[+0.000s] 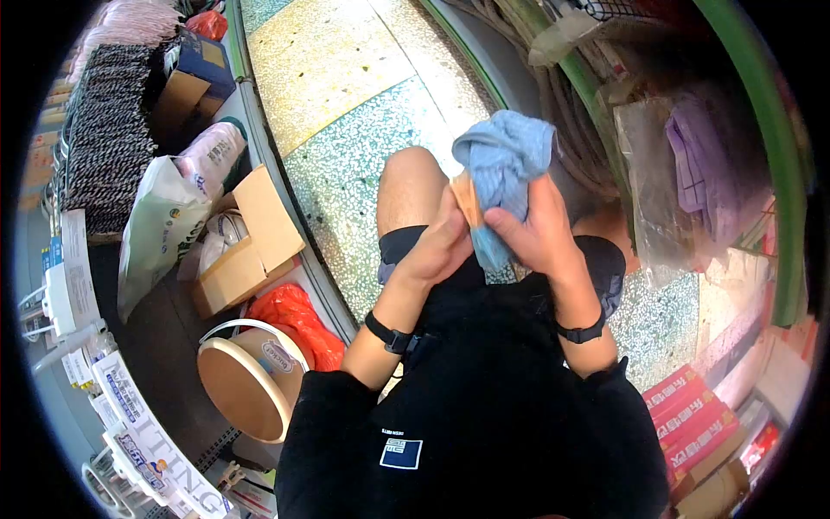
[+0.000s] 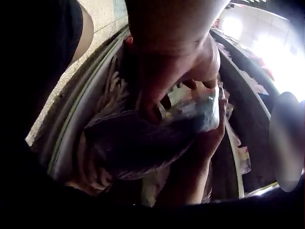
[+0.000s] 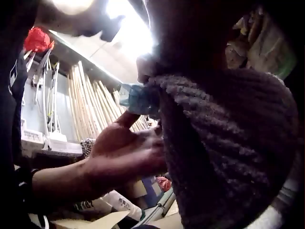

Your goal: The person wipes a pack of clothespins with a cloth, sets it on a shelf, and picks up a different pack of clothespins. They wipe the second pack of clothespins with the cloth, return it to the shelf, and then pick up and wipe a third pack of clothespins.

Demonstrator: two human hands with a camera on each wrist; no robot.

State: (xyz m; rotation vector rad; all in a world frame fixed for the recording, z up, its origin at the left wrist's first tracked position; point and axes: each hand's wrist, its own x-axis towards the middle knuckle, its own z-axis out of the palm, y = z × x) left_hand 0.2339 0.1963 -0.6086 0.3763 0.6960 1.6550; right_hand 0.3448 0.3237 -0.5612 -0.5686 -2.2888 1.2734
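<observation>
A light blue ribbed cloth [image 1: 510,151] is bunched up above the lap in the head view, with a shiny blue and orange wrapper [image 1: 481,232] beneath it. The right hand [image 1: 543,227] grips the cloth and wrapper, its thumb across the front. On the wrapper's other side, the left hand [image 1: 443,242] pinches its edge with curled fingers. In the left wrist view the wrapper [image 2: 207,112] lies between both hands, next to the dark-looking cloth [image 2: 138,143]. The cloth [image 3: 228,143] fills much of the right wrist view and hides most of the right hand.
At the left stand a beige bucket [image 1: 246,385], an open cardboard box [image 1: 251,246], a red plastic bag [image 1: 298,320] and striped mop heads [image 1: 108,130]. On the right are a green rail [image 1: 778,173], a bagged purple cloth [image 1: 692,156] and red boxes [image 1: 692,419].
</observation>
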